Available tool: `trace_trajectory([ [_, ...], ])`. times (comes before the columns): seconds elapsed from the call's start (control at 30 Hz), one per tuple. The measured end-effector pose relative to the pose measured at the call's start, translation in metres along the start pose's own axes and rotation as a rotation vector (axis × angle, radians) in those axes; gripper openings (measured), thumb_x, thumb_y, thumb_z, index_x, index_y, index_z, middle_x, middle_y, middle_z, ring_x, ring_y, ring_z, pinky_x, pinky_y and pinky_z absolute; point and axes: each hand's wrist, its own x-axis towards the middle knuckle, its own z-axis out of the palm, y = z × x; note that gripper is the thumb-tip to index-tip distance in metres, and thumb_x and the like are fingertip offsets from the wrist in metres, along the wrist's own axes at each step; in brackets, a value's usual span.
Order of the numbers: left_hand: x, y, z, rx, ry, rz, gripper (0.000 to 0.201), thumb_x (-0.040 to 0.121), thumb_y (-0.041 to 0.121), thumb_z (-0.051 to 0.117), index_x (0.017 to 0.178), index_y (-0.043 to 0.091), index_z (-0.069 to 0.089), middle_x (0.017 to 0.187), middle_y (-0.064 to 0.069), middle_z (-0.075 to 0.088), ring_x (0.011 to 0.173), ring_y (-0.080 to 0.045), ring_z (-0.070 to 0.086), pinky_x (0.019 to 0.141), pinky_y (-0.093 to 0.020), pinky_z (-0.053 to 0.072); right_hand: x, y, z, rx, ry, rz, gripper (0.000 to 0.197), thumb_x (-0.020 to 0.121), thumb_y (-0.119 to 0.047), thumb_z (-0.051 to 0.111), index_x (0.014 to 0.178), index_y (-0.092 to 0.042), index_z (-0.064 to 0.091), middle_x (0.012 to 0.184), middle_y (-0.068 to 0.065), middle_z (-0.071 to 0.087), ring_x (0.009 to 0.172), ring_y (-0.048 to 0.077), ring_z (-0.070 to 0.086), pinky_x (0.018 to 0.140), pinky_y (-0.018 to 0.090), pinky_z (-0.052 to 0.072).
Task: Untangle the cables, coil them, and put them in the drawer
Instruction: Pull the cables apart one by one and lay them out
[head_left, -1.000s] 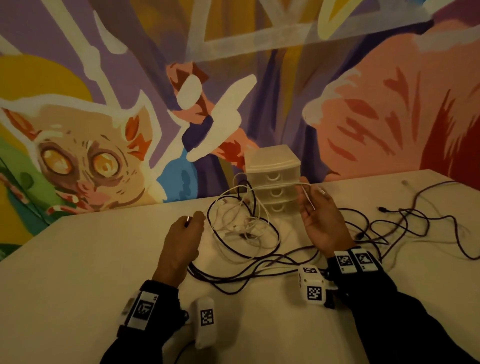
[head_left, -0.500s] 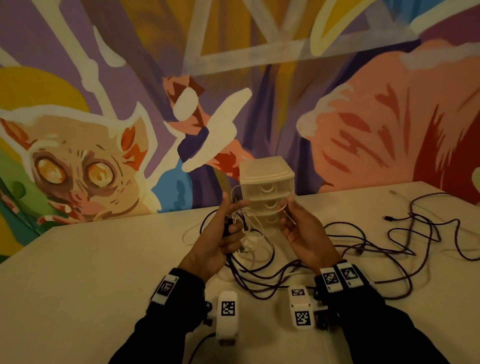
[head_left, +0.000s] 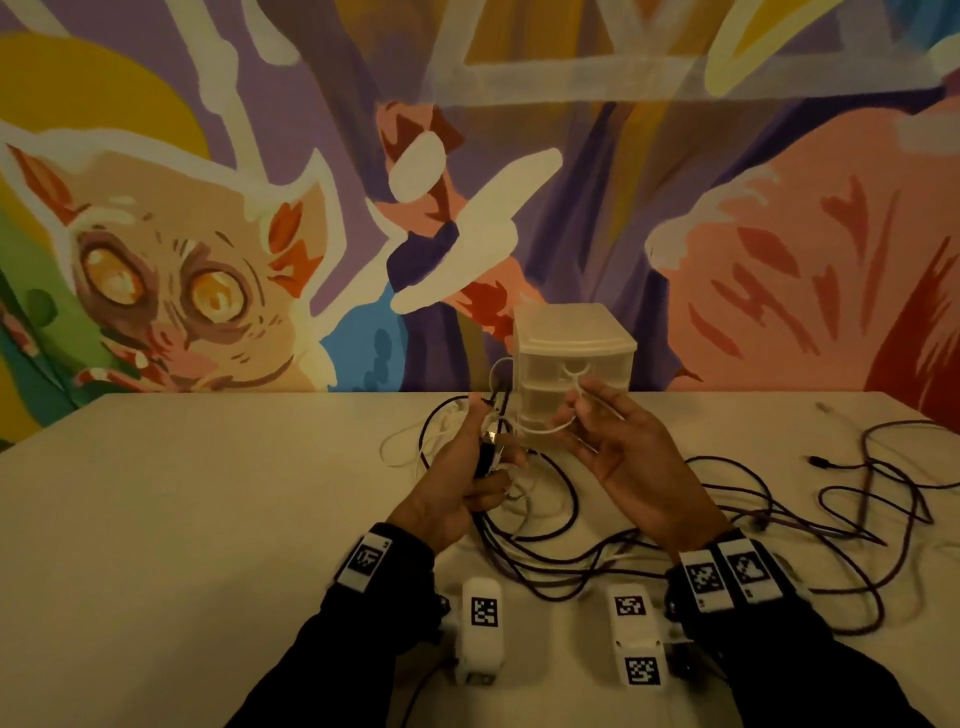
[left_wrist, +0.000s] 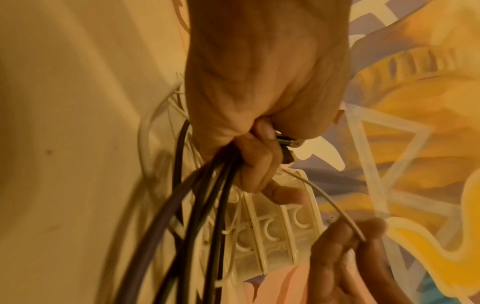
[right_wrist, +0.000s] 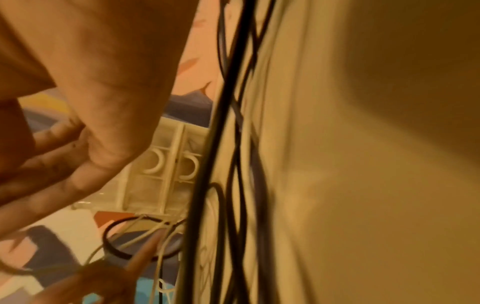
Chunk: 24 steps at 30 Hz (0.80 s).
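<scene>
A tangle of dark cables (head_left: 524, 561) and a thin white cable (head_left: 545, 430) lies on the beige table (head_left: 208, 519) in front of a small translucent drawer unit (head_left: 571, 358). My left hand (head_left: 491, 460) is raised over the tangle and grips a bundle of dark cables (left_wrist: 207, 205) with a black metal-tipped plug (left_wrist: 285, 144) sticking out of the fist. Just in front of the drawers, my right hand (head_left: 579, 402) pinches the white cable (left_wrist: 324, 197) between thumb and fingertips (left_wrist: 345, 236), its other fingers spread. All three drawers look closed.
More dark cable (head_left: 857, 499) sprawls across the right half of the table, with loose plug ends (head_left: 815, 460) toward the far right. A painted mural wall (head_left: 260, 234) stands directly behind the table. The drawer unit (right_wrist: 168, 164) shows past the hanging dark cables (right_wrist: 228, 144).
My left hand left the table surface, moved right and closed around the cable bundle, lifting it. The right hand drew slightly nearer, still pinching the white cable.
</scene>
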Motion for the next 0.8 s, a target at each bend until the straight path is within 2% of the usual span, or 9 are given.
trace_trajectory([
  [0.07, -0.001, 0.000, -0.004, -0.068, 0.037, -0.003, 0.069, 0.106, 0.072, 0.032, 0.089, 0.012, 0.063, 0.063, 0.004, 0.062, 0.037, -0.003, 0.021, 0.038, -0.018, 0.012, -0.002, -0.013, 0.007, -0.070, -0.017, -0.043, 0.033, 0.097, 0.001, 0.058, 0.127, -0.008, 0.067, 0.108, 0.009, 0.075, 0.090, 0.018, 0.075, 0.083, 0.031, 0.063],
  [0.17, -0.003, -0.001, -0.012, -0.172, 0.113, 0.002, 0.058, 0.109, 0.064, 0.035, 0.089, 0.015, 0.060, 0.072, 0.001, 0.073, 0.036, -0.003, 0.022, 0.037, -0.017, 0.014, -0.003, -0.048, -0.007, 0.101, 0.092, -0.272, 0.031, 0.101, 0.003, 0.055, 0.125, -0.013, 0.066, 0.109, 0.005, 0.074, 0.082, 0.011, 0.068, 0.074, 0.022, 0.059],
  [0.27, -0.002, -0.002, -0.017, -0.185, 0.144, 0.006, 0.069, 0.109, 0.066, 0.029, 0.090, 0.009, 0.064, 0.049, 0.003, 0.049, 0.034, -0.003, 0.021, 0.035, -0.017, 0.014, -0.006, -0.060, -0.020, 0.117, 0.176, -0.432, 0.029, 0.104, -0.006, 0.059, 0.132, -0.012, 0.059, 0.117, 0.003, 0.074, 0.090, 0.010, 0.068, 0.082, 0.022, 0.058],
  [0.33, 0.000, -0.002, -0.018, -0.174, 0.141, 0.024, 0.077, 0.107, 0.070, 0.027, 0.085, 0.007, 0.066, 0.049, 0.003, 0.034, 0.035, -0.003, 0.020, 0.035, -0.018, 0.014, -0.006, -0.062, -0.025, 0.029, 0.232, -0.442, 0.026, 0.102, -0.008, 0.064, 0.127, -0.011, 0.062, 0.117, 0.003, 0.076, 0.095, 0.012, 0.071, 0.086, 0.023, 0.060],
  [0.47, 0.003, -0.002, -0.016, -0.129, 0.154, 0.037, 0.077, 0.103, 0.075, 0.029, 0.090, 0.010, 0.068, 0.053, 0.003, 0.040, 0.037, -0.004, 0.021, 0.034, -0.018, 0.019, -0.010, -0.082, -0.050, 0.286, 0.295, -0.533, 0.024, 0.094, -0.018, 0.076, 0.116, -0.015, 0.069, 0.115, 0.000, 0.076, 0.107, 0.008, 0.072, 0.094, 0.021, 0.055],
  [0.53, 0.005, -0.001, -0.015, -0.101, 0.162, 0.028, 0.080, 0.103, 0.075, 0.031, 0.110, 0.007, 0.073, 0.062, 0.004, 0.047, 0.038, -0.003, 0.023, 0.034, -0.018, 0.020, -0.009, -0.078, -0.052, 0.256, 0.320, -0.469, 0.021, 0.102, -0.016, 0.067, 0.123, -0.012, 0.068, 0.107, -0.001, 0.077, 0.100, 0.006, 0.072, 0.088, 0.017, 0.056],
  [0.6, 0.005, 0.000, -0.014, -0.037, 0.171, 0.006, 0.083, 0.099, 0.079, 0.036, 0.114, 0.005, 0.072, 0.065, 0.004, 0.046, 0.038, -0.003, 0.025, 0.035, -0.018, 0.020, -0.006, -0.064, -0.046, 0.169, 0.335, -0.395, 0.034, 0.103, -0.016, 0.065, 0.136, -0.007, 0.064, 0.106, 0.000, 0.077, 0.092, 0.006, 0.072, 0.081, 0.017, 0.057],
  [0.7, 0.000, 0.004, -0.015, 0.013, 0.171, -0.009, 0.074, 0.091, 0.087, 0.043, 0.087, 0.015, 0.060, 0.062, 0.004, 0.034, 0.041, -0.006, 0.022, 0.039, -0.021, 0.018, -0.008, -0.049, -0.028, -0.036, 0.301, -0.239, 0.022, 0.101, -0.017, 0.068, 0.122, -0.014, 0.072, 0.107, 0.003, 0.077, 0.076, 0.008, 0.063, 0.070, 0.019, 0.057],
  [0.8, -0.004, 0.009, -0.015, -0.069, 0.062, 0.024, 0.074, 0.085, 0.093, 0.044, 0.069, 0.022, 0.056, 0.062, 0.004, 0.031, 0.045, -0.007, 0.019, 0.045, -0.026, 0.012, -0.014, -0.027, -0.011, -0.354, 0.105, -0.030, 0.024, 0.093, -0.022, 0.073, 0.115, -0.016, 0.080, 0.114, 0.010, 0.079, 0.075, 0.011, 0.059, 0.072, 0.023, 0.052],
])
